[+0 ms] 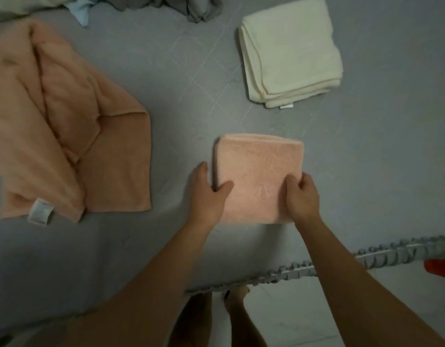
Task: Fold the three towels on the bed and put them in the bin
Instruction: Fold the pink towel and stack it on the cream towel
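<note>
A small pink towel (260,169) lies folded into a neat square on the grey bed (186,83), near its front edge. My left hand (208,194) grips the square's left side, thumb on top. My right hand (301,199) holds its near right corner, fingers curled over the top. A cream towel (291,53) lies folded at the back right. A larger orange towel (56,126) is spread loosely and rumpled at the left, a white label at its near corner. No bin is in view.
The bed's ruffled front edge (304,269) runs across the lower right, with pale floor below and my bare feet there. A red object (441,267) shows at the right edge. Grey and light-blue bedding (191,6) is bunched along the back.
</note>
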Demonstrator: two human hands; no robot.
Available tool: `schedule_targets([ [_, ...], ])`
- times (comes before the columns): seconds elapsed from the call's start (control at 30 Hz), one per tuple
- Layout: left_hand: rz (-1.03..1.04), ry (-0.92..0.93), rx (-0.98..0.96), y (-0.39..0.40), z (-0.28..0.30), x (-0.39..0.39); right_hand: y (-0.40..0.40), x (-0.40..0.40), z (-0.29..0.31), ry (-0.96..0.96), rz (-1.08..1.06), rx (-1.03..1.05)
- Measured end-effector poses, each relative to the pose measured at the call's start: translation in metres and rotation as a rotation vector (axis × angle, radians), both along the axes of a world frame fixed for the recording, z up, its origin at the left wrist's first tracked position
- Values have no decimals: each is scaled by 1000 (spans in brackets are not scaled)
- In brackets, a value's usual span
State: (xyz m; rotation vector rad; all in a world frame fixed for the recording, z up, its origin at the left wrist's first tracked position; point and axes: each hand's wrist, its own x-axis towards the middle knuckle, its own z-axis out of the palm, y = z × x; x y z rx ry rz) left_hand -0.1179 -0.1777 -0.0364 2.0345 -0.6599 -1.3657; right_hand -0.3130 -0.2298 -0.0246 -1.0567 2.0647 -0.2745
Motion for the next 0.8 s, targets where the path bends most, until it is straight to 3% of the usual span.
schedule_targets([
  [0.07, 174, 236, 90, 9, 1, 3, 13, -10, 5, -99, -142, 211],
  [0.13, 231, 474, 202, 17, 1, 12, 23, -20, 13, -226, -138, 361],
  [0.27, 187, 656, 298, 20, 11, 28, 22, -26, 38, -318, -21, 301],
  [0.4, 248, 667, 99, -21, 40, 31, -26, -16, 75, -398, 26, 138],
  [0.63, 212, 590, -224, -169, 86, 22, -203, -8, 134, -430, 102, -244],
  [0.73, 228, 502, -317, -227, 84, 11, -259, -16, 122, -408, 106, -337],
  [0.8, 215, 323, -249, -247, 71, -4, -276, -27, 97, -326, 142, -292],
])
